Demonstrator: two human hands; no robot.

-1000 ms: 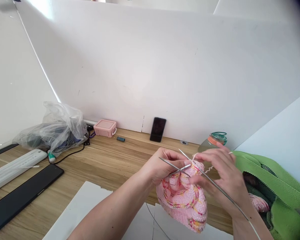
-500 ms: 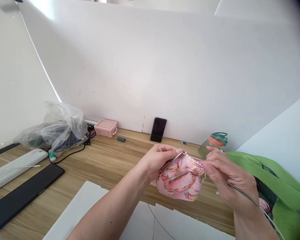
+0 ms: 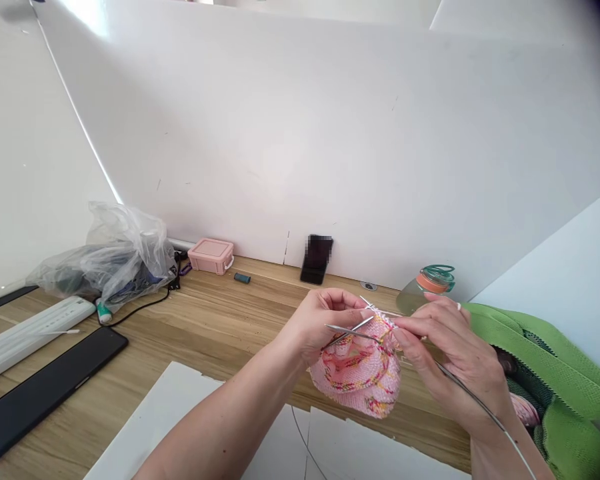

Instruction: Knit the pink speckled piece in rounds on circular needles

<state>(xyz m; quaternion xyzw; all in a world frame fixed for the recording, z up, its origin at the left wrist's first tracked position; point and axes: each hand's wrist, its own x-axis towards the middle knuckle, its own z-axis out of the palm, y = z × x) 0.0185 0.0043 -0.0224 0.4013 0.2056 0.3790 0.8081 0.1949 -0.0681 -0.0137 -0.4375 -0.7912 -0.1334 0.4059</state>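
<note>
Has white boards (image 3: 365,450) at the near edge of the wooden tabletop (image 3: 220,320), crossed by a thin cable (image 3: 303,440). Holds a pink knitted piece (image 3: 360,377) in the air, right of the tabletop's middle, with metal needles (image 3: 353,332) crossing at its top. Grasps its upper left side with the left hand (image 3: 325,323), pressing thumb to fingers. Pinches its upper right edge between thumb and fingertips of the right hand (image 3: 450,353), together with a long needle (image 3: 480,403) under the palm. Shows a green bag (image 3: 575,427) at the right edge, with pink yarn (image 3: 525,410) in its opening. Includes a white power strip (image 3: 35,333) toward the left edge. Displays, along the far edge, a clear plastic bag (image 3: 125,247), a pink lidded box (image 3: 211,255), a black smartphone (image 3: 317,261) and a green-lidded jar (image 3: 433,285).
</note>
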